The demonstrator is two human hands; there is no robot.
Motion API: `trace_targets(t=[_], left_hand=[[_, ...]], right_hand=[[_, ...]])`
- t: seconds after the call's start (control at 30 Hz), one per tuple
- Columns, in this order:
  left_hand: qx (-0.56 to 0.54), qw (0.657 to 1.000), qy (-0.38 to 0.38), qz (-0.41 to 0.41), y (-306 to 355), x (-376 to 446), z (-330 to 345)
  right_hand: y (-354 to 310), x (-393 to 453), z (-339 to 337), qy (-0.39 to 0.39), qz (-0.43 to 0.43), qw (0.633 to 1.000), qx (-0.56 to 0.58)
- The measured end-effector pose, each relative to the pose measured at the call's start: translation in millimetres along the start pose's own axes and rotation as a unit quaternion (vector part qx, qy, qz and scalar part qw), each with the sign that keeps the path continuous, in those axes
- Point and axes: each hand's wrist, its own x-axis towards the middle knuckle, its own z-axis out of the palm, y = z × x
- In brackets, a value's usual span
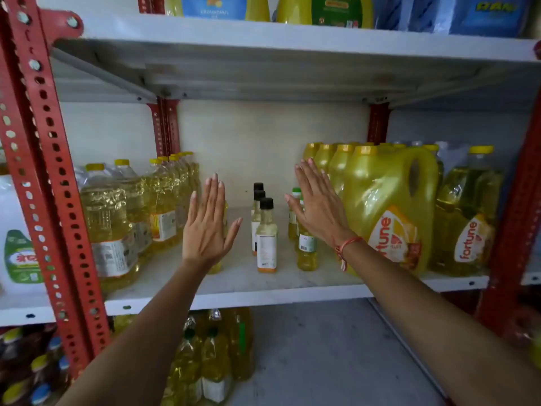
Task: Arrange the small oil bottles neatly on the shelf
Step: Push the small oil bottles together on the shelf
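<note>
Both your hands are flat and empty right now, left hand (208, 227) and right hand (317, 206) flanking the small clear black-capped oil bottles (265, 235) lined up front to back mid-way along the white metal shelf (263, 297). The little yellow green-capped bottles (306, 247) sit just right of them, partly behind your right palm. I'd nudge each row straight with your palms, gently, since they look tippy, and keep clear of the big yellow Fortune jug (389, 212).

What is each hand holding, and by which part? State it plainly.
Nothing is held. The left hand and right hand are both flat and open, fingers spread, on either side of the black-capped small bottles. Neither has a grip on any bottle.
</note>
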Motion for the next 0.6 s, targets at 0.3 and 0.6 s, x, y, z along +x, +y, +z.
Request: trace_targets(t=[0.3, 0.6], left_hand=[[-0.023, 0.993, -0.115, 0.004, 17, -61, 29], [-0.063, 0.989, -0.136, 0.019, 17, -74, 40]], right_hand=[[10, -5, 2, -0.127, 0.053, 0.99, 0.032], [21, 43, -5, -0.288, 0.108, 0.952, -0.005]])
